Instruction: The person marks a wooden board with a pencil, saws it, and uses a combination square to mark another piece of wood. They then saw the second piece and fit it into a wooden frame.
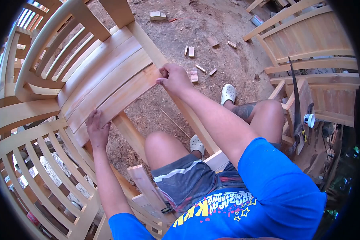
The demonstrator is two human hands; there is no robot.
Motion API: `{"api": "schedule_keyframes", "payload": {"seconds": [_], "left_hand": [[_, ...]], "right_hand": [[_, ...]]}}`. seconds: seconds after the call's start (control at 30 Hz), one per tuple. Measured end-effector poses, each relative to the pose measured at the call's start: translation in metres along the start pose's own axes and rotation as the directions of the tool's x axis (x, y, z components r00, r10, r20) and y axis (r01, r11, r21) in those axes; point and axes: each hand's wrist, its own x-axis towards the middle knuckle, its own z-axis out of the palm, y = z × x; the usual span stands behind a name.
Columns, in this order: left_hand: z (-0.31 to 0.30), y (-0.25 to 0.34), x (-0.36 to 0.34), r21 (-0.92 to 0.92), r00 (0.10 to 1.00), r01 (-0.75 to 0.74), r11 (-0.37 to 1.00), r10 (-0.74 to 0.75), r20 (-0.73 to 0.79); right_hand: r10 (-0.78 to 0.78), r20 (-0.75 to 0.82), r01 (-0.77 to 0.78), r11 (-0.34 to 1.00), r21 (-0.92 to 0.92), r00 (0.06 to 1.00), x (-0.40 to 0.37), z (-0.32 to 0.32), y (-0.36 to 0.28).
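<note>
1. Slat [126,94] lies across the seat [104,60] of a chair, as the nearest of its curved boards, running from near left to far right;
2. left hand [97,129] holds its near-left end, fingers folded onto the wood;
3. right hand [175,78] grips its far-right end beside the rail [148,44], fingers closed;
4. saw [295,92] and tape [309,120] rest at right; offcuts [191,51] lie far on the dirt.

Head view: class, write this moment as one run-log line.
left hand: grips wooden slat, near end | right hand: grips its far end | slat: against chair frame | ground: offcuts
</note>
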Motion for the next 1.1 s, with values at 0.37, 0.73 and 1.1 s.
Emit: {"api": "schedule_keyframes", "payload": {"seconds": [0.37, 0.73, 1.1], "left_hand": [[0.007, -0.01, -0.004, 0.075, 0.994, -0.072, 0.995, 0.078, -0.074], [0.01, -0.006, -0.004, -0.085, 0.993, -0.008, 0.996, -0.003, -0.121], [0.022, -0.017, -0.001, 0.104, 0.976, -0.14, 0.985, 0.155, -0.151]], "right_hand": [[-0.067, -0.083, 0.062, 0.996, -0.065, 0.994, 0.008, 0.017, 0.016], [-0.066, -0.042, 0.063, 0.996, -0.055, 0.997, 0.015, 0.016, 0.024], [-0.083, -0.072, 0.071, 0.985, -0.157, 0.994, 0.029, 0.02, 0.039]]}}
